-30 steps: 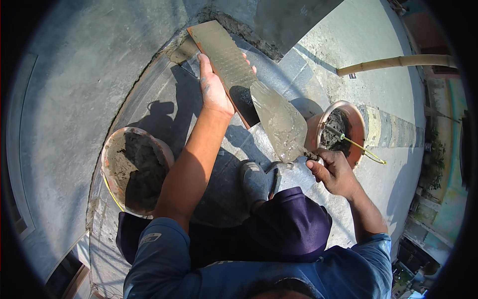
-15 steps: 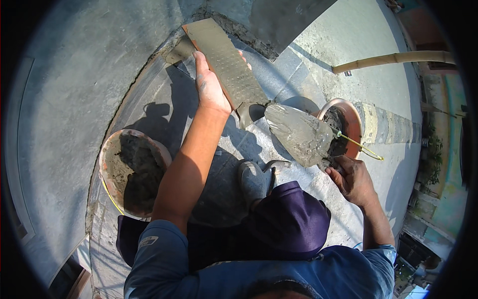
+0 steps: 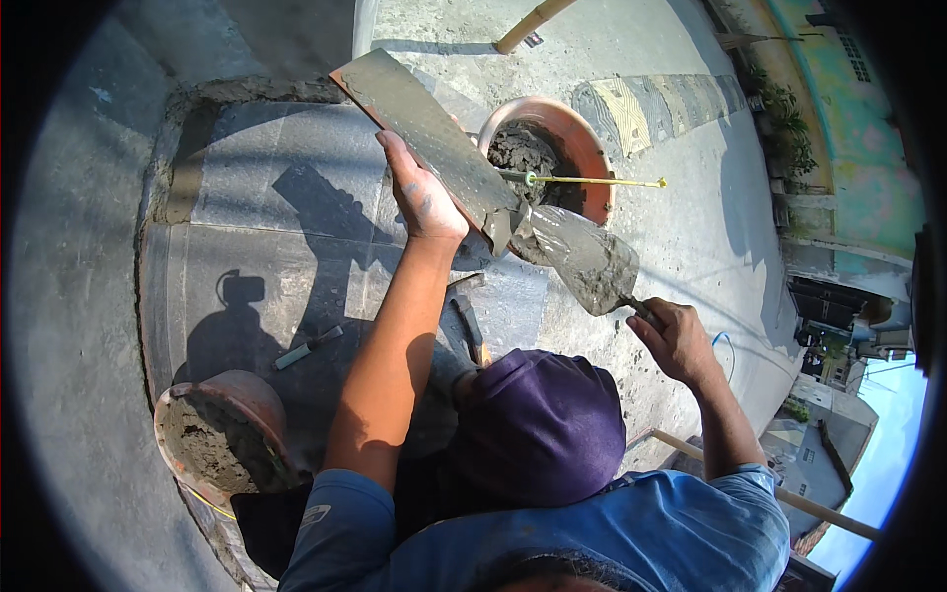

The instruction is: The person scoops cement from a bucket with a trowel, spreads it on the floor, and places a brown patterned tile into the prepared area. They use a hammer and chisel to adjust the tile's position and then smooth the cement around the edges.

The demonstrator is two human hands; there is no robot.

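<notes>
left hand [image 3: 424,202] gripping long tile [image 3: 424,133], tilted, beside mortar basin [image 3: 577,133] | right hand [image 3: 676,340] closed on trowel [image 3: 582,259], loaded blade at tile's lower end | buttering seemingly just begun; tile unlaid

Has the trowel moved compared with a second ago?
Yes. The trowel has swung up from below the tile toward the orange mortar pan.
</notes>
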